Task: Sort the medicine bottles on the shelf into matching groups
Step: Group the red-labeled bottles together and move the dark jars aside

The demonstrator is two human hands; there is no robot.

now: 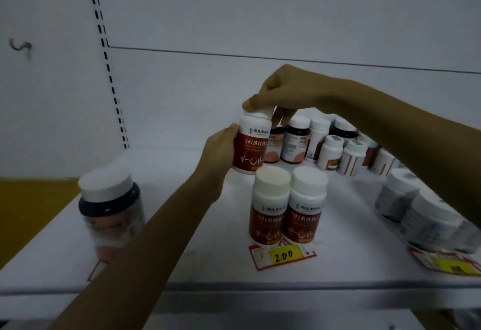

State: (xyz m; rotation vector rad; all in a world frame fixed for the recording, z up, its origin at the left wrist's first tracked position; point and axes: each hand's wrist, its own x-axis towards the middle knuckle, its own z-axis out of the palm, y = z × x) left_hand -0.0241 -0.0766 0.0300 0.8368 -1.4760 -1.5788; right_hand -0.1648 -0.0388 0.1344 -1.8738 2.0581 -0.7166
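Observation:
A white bottle with a red label (251, 147) is held just above the white shelf (182, 238), behind two matching red-label bottles (287, 207) that stand side by side near the front edge. My right hand (281, 92) pinches its white cap from above. My left hand (221, 151) grips its left side. At the front left stands a dark bottle with a white cap (110, 207), blurred. Behind the held bottle a mixed cluster of dark and white bottles (322, 142) crowds the back right.
Several grey-white tubs (421, 212) sit at the front right under my right forearm. Red and yellow price tags (283, 255) lie on the front edge. A slotted upright (112, 79) runs up the back wall at left. A yellow surface (31, 204) lies left of the shelf.

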